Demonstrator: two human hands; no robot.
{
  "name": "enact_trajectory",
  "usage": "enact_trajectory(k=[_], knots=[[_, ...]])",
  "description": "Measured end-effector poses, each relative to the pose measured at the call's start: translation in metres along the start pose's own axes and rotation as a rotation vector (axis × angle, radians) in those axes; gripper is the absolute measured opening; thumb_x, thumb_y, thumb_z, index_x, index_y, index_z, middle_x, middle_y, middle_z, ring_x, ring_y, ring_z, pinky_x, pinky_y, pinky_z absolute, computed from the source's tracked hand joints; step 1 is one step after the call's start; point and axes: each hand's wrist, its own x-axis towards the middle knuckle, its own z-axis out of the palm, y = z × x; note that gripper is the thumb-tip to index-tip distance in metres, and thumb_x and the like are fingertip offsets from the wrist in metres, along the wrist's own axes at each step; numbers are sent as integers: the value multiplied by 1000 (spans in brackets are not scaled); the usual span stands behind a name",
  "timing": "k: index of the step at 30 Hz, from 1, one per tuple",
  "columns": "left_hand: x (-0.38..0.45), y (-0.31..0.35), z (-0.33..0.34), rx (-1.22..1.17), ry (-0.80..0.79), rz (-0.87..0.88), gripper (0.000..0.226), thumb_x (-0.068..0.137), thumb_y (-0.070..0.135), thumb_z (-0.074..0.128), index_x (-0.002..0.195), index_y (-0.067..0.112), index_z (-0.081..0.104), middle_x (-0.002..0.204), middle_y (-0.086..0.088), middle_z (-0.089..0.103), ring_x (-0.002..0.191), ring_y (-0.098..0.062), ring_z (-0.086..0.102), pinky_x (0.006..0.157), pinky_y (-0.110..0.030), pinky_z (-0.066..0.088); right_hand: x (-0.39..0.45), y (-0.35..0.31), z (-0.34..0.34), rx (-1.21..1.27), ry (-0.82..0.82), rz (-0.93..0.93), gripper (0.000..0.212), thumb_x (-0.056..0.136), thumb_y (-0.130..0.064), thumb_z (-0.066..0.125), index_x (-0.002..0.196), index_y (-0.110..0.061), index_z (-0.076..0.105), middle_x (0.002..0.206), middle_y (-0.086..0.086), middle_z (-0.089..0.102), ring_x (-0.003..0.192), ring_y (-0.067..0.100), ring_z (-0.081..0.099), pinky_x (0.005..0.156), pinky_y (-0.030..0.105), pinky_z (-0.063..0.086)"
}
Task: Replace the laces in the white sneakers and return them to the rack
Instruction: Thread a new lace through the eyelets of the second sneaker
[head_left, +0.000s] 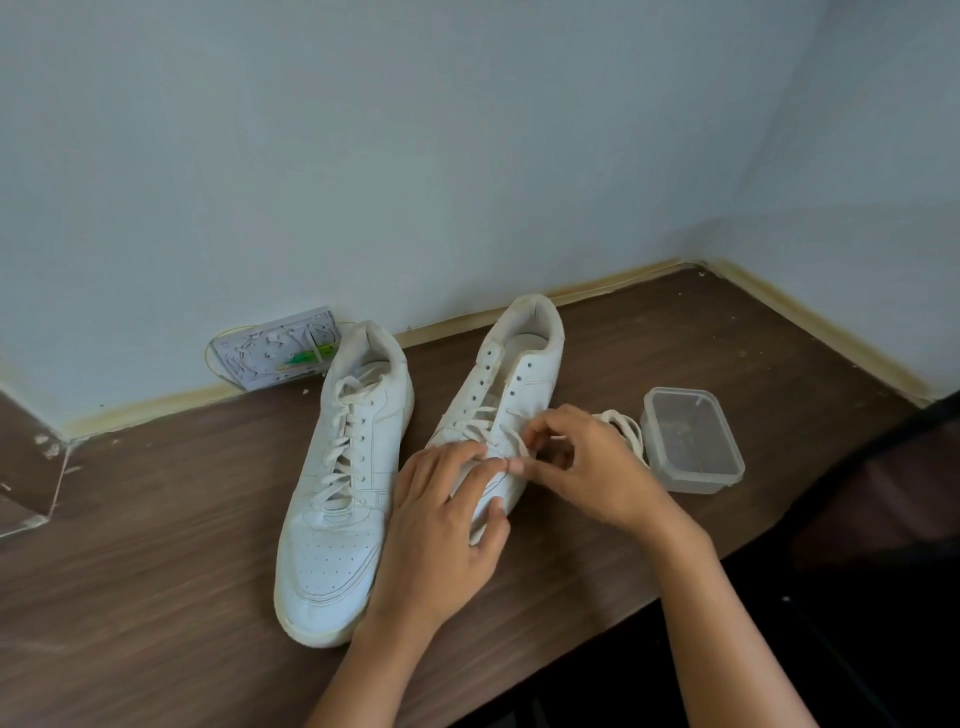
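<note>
From the head camera, two white sneakers are lying side by side on a dark wooden table (156, 545), toes pointing toward the person and heels toward the wall. The left sneaker (340, 483), at about 8 o'clock from the centre of the table, is sitting fully laced, its lace crossing through every pair of eyelets. The right sneaker (498, 395), just beside it at 3 o'clock, is lying with only its lower eyelets threaded and the upper ones showing as bare dark holes. The left hand (441, 525) is resting over the toe and side of the right sneaker, its thumb curling round the sneaker's edge and its fingers pressing on the upper, gripping it in place. The right hand (582, 462) is hovering at 3 o'clock of the lacing, its fingers bending inward and pinching a white lace (511, 441) near the lower eyelets. A loose bundle of white lace (626, 423) is lying on the table behind the right hand, touching a clear plastic container (693, 441) that is standing at 3 o'clock of the right sneaker. At 11 o'clock of the left sneaker, a pale patterned packet (275, 351) is leaning against the wall.
</note>
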Motion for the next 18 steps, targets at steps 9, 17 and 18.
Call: enact_trajectory(k=[9, 17, 18], knots=[[3, 7, -1, -31, 24, -25, 29, 91, 34, 55, 111, 18, 68, 120, 4, 57, 112, -15, 53, 100, -31, 40, -11, -13, -18, 466, -267, 26, 12, 90, -17, 68, 98, -8, 65, 82, 11, 69, 72, 19, 61, 69, 27, 51], [16, 38, -5, -476, -36, -82, 24, 97, 38, 53, 106, 23, 68, 118, 13, 60, 121, -14, 53, 103, -27, 39, -16, -30, -31, 805, -194, -35, 35, 77, -4, 74, 112, -5, 69, 92, 25, 71, 76, 25, 66, 66, 25, 54], [18, 42, -7, -564, -34, -131, 21, 96, 37, 55, 102, 23, 68, 112, 14, 64, 116, -13, 57, 99, -25, 43, -17, -29, -32, 822, -165, -36, 34, 77, -3, 73, 111, -5, 69, 91, 24, 71, 77, 26, 67, 68, 27, 56]])
